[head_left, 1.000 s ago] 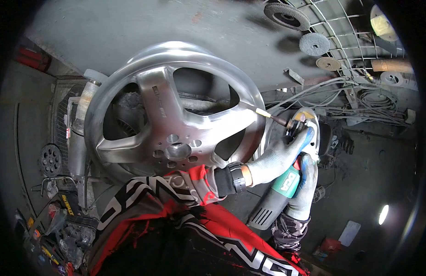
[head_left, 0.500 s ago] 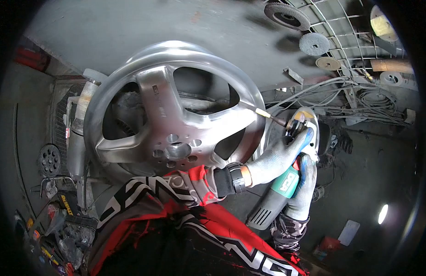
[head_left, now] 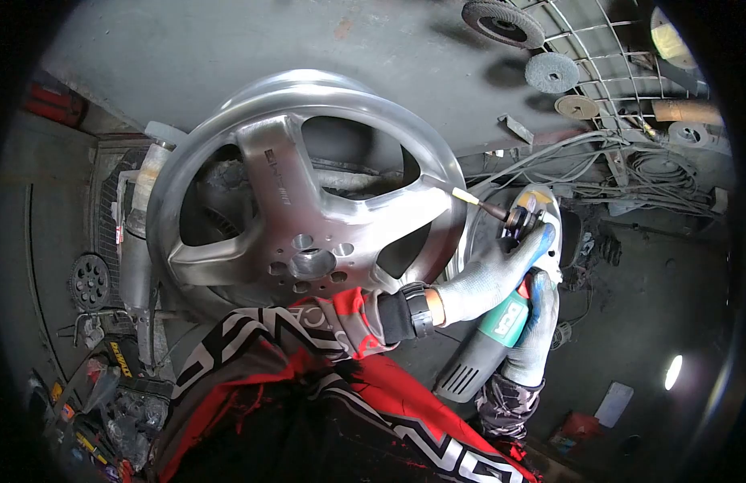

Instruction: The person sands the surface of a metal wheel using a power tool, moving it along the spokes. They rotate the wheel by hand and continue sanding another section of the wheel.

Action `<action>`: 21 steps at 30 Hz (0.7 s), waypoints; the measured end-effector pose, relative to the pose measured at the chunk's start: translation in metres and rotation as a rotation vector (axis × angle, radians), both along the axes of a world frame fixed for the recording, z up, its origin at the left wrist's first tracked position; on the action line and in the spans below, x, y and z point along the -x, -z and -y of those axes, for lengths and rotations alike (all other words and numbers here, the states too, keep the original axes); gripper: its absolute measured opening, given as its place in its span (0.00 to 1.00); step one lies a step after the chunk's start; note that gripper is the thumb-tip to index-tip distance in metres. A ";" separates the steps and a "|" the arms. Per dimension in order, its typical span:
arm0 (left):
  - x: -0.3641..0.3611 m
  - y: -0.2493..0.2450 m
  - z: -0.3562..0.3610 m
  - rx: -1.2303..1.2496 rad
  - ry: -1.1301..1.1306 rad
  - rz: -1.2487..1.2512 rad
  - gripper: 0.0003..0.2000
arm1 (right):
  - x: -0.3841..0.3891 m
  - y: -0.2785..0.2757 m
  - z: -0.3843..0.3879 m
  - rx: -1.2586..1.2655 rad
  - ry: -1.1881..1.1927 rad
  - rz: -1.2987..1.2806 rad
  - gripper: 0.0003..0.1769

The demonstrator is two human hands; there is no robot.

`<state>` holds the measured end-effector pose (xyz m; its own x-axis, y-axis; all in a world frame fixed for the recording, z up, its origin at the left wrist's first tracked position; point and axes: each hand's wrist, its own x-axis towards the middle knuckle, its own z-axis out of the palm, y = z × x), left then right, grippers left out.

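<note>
A bare-metal alloy wheel (head_left: 268, 173) with broad spokes and bolt holes stands before me. In my gloved right hand (head_left: 538, 326) is the body of a green and black angle grinder (head_left: 502, 320). My gloved left hand (head_left: 498, 278), with a watch on its wrist, wraps around the grinder's head, thumb stretched along it. From the head a dark tapered spindle with a slim, pale-banded bit (head_left: 467, 196) points left toward the wheel. The bit's end overlaps the rim by the right-hand spoke in this view. Most of my right fingers are hidden behind the tool.
Abrasive discs (head_left: 552, 72) hang on a wire rack (head_left: 602, 60) at upper right, with coiled cables (head_left: 663, 173) below. A grey metal tool (head_left: 137, 258) stands left of the wheel. Bagged items and tools (head_left: 115, 402) lie at lower left.
The grinder and both hands have shifted very slightly right, the bit with them. My grip is the same, and the wheel stays in place.
</note>
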<state>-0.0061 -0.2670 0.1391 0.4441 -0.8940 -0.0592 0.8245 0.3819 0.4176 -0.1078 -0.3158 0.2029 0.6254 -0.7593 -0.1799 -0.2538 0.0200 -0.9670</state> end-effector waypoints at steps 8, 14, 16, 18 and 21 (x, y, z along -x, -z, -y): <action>0.000 0.007 0.005 -0.039 0.012 0.099 0.23 | 0.005 0.005 0.007 0.025 -0.001 -0.007 0.22; 0.004 0.018 0.005 -0.033 0.017 0.092 0.29 | -0.001 0.010 0.003 0.004 0.026 -0.011 0.21; 0.008 0.019 0.005 -0.117 -0.003 0.098 0.31 | 0.005 0.010 0.007 0.017 -0.045 -0.081 0.21; 0.013 0.022 0.005 -0.109 -0.013 0.128 0.32 | 0.008 0.011 0.009 0.010 -0.042 -0.090 0.21; 0.014 0.025 0.011 -0.092 -0.001 0.139 0.34 | 0.006 0.007 0.003 -0.017 -0.006 -0.085 0.21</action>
<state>-0.0200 -0.2778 0.1139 0.4544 -0.8874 -0.0782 0.7558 0.3376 0.5611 -0.1133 -0.3187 0.1962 0.6115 -0.7521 -0.2458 -0.3356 0.0348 -0.9414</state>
